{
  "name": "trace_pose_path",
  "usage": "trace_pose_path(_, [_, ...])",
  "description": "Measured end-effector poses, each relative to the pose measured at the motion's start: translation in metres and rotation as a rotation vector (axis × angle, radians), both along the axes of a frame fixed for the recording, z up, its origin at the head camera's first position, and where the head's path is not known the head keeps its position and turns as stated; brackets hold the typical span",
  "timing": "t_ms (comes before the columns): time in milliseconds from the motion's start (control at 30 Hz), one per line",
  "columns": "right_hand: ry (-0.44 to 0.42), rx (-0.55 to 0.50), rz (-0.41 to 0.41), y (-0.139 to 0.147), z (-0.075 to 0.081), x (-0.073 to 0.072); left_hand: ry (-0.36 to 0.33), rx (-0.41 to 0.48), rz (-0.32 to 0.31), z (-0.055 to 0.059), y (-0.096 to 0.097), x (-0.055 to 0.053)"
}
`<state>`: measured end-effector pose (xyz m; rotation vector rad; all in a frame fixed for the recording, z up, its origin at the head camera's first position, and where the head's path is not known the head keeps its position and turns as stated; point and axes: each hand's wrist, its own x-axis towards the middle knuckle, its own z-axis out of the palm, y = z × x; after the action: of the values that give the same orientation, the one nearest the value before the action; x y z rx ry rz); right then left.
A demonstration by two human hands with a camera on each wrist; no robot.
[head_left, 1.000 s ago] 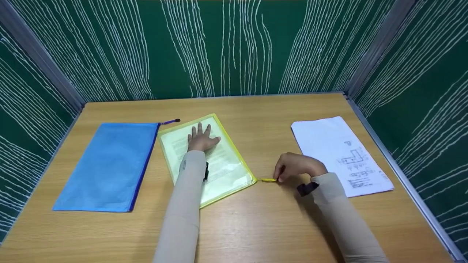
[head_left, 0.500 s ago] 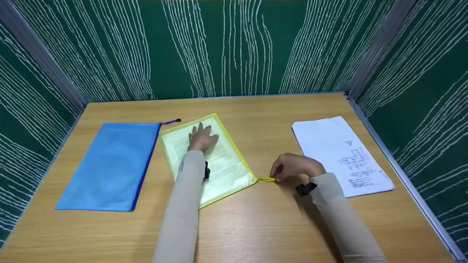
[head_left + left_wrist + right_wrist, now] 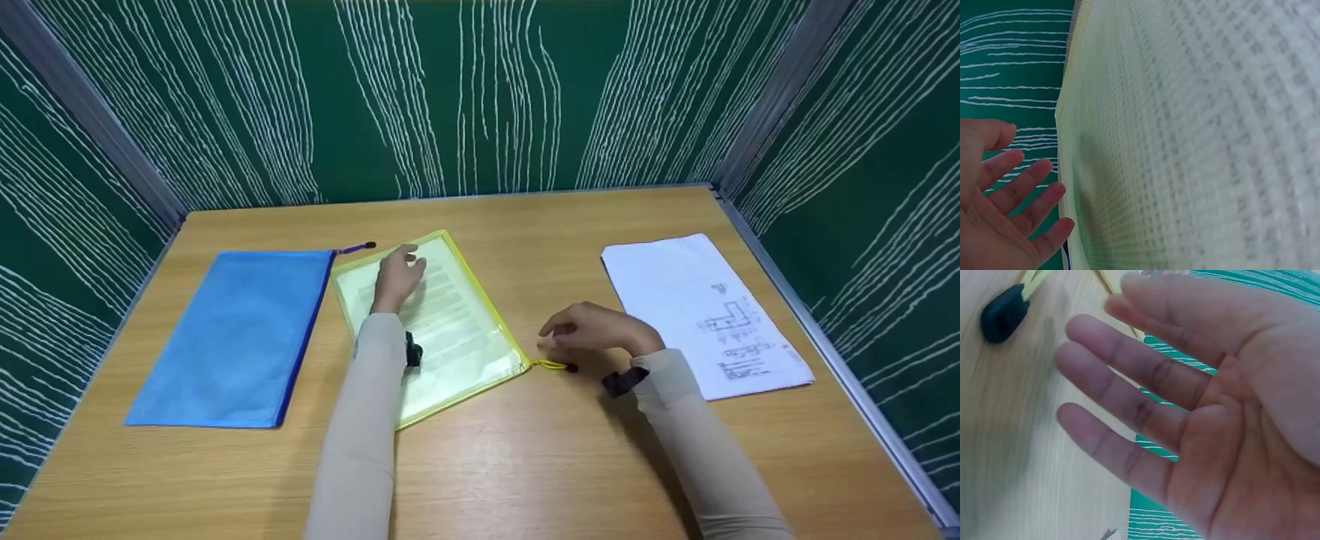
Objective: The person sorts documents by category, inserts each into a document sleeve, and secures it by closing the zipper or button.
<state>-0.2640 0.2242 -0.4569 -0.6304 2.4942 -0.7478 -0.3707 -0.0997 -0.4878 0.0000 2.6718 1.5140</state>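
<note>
A clear zip folder with yellow edging (image 3: 450, 330) lies slanted mid-table, printed sheets showing through it. Over its upper part is my left hand (image 3: 397, 279), fingers loosely bent and holding nothing. The left wrist view shows that hand (image 3: 1010, 208) with fingers spread beside the folder's mesh-patterned face (image 3: 1185, 135). My right hand (image 3: 596, 328) hovers by the folder's lower right corner, free of the yellow zip cord (image 3: 551, 365). In the right wrist view its fingers (image 3: 1112, 433) are relaxed, and the cord's black end (image 3: 1004, 315) lies apart from them on the table.
On the left lies a blue zip folder (image 3: 232, 337) with a purple zip pull (image 3: 356, 247). A stack of white sheets (image 3: 675, 300) with a printed drawing lies at the right. Green panels with white lines (image 3: 480, 97) enclose the wooden table (image 3: 495, 472).
My right hand has let go of the yellow zip cord and risen slightly. My left hand, which lay flat on the folder, has lifted and turned, shifting a little left.
</note>
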Motion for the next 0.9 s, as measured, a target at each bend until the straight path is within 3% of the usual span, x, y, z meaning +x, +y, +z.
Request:
trace_pose_path(267, [0.014,-0.126,-0.081,-0.004,-0.005,-0.009,0.074,-0.008,0.126,0.003,-0.026,0.010])
trace_pose_path(533, [-0.045,-0.291,-0.226,-0.014,-0.017,-0.018,0.044,-0.087,0.223,0.004,-0.051,0.018])
trace_pose_path(733, [-0.139,-0.409,-0.398,-0.027,-0.024,-0.028,0.042,-0.143,0.259,0.006,-0.068,0.027])
trace_pose_path(900, [-0.187,-0.457,-0.430,-0.035,-0.027,-0.034,0.021,-0.207,0.282,0.004,-0.081,0.033])
